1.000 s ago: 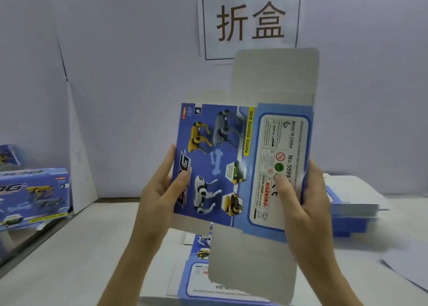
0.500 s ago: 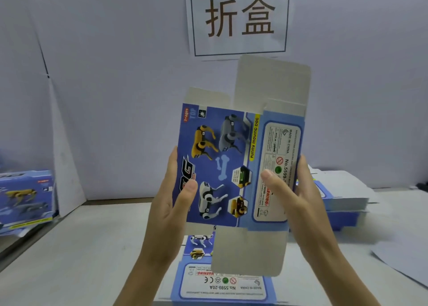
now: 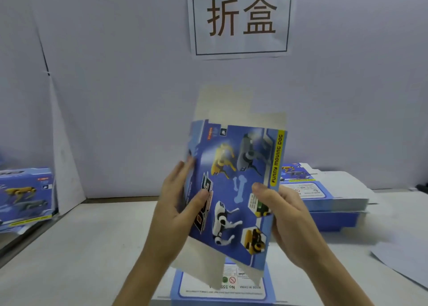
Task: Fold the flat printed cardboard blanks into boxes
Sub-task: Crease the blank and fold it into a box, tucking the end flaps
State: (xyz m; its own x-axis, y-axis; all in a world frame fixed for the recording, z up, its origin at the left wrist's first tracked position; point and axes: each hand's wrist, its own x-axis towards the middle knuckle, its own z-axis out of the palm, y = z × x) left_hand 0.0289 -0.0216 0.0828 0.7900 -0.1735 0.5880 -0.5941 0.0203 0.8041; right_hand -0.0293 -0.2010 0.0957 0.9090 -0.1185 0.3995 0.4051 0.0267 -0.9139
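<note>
Blank: our left hand and right hand pinch its opposite edges; label panel now folded behind, sleeve forming.

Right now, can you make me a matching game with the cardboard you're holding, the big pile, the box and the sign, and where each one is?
Things
1. held blank
2. stack of blanks
3. folded box
4. paper sign

Places
A. on the wall
B. far left of the view
C. gripped between the left hand and right hand
D. on the table, right side

Pairs: 1-C, 2-D, 3-B, 4-A
</note>
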